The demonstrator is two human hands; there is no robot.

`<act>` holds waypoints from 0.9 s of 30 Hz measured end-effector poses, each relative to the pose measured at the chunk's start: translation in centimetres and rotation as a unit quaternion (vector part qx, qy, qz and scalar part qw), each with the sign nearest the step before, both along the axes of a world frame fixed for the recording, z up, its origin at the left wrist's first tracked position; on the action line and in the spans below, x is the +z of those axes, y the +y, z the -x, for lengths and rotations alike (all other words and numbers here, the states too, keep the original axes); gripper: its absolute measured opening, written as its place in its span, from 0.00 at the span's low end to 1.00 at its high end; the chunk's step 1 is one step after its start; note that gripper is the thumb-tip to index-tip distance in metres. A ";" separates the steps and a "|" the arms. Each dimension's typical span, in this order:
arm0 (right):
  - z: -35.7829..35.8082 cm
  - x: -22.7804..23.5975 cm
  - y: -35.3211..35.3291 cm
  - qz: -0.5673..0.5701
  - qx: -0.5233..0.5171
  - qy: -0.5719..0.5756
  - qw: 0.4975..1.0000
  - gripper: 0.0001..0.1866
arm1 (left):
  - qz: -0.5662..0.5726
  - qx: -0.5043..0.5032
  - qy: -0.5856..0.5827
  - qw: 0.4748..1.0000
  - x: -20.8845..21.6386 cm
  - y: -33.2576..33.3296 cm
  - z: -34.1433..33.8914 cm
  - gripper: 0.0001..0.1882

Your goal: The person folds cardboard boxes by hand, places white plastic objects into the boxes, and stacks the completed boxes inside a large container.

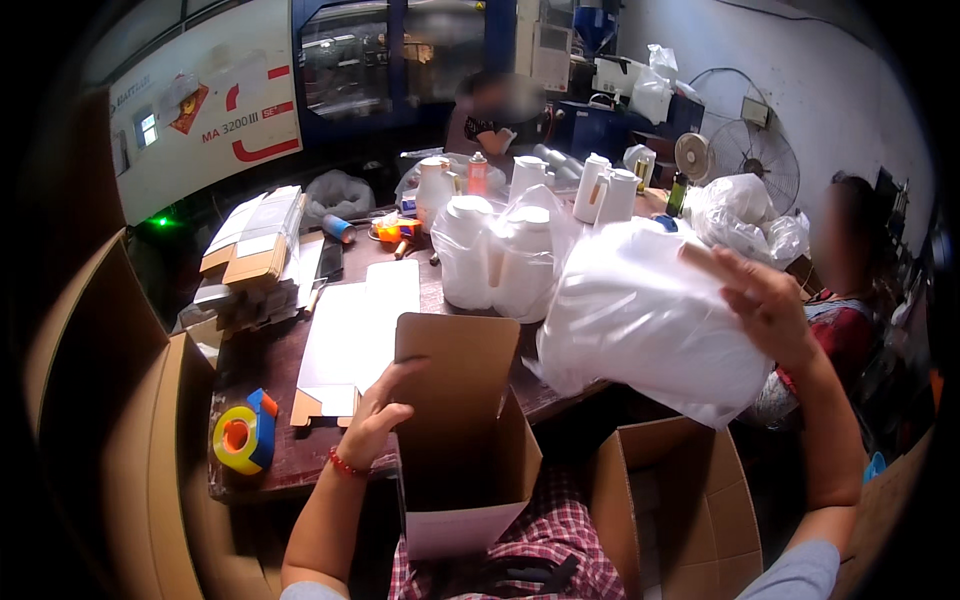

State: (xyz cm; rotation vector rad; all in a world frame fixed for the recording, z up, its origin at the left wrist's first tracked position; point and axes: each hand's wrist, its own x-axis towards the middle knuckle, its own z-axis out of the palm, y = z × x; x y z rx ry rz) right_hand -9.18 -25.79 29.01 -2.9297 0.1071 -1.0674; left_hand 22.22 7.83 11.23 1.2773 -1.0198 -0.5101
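Note:
In my lap stands an open carton (465, 522), its tall lid flap raised and its inside brown. My left hand (375, 415), with a red bead bracelet at the wrist, grips the carton's left edge. My right hand (768, 305) holds a large white jug in a clear plastic bag (650, 315), tilted and raised to the right of the carton. A tan handle-like piece (708, 263) shows at its fingers; motion blurs the details. Below the bag, a bigger brown cardboard box (685, 510) sits open, its bottom in shadow.
On the dark table (285, 360) are bagged white jugs (497, 255), a flat white carton (345, 335), stacked folded cartons (255, 245) and a tape dispenser (245, 437). Tall cardboard (150, 430) stands at left. One person (485, 125) is behind the table, another (845, 320) at right.

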 end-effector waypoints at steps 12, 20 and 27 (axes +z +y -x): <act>-10.9 6.1 11.8 -0.017 0.223 0.291 0.930 0.22 | 0.066 -0.089 0.125 0.986 -1.7 -0.3 1.1 0.36; -22.0 -0.2 18.3 0.119 0.164 0.541 0.816 0.17 | 0.049 -0.089 0.029 0.994 -1.8 -0.5 2.6 0.38; -16.3 -3.6 11.4 -0.010 0.189 0.231 0.954 0.13 | 0.145 0.009 0.208 0.967 -3.1 2.8 0.7 0.31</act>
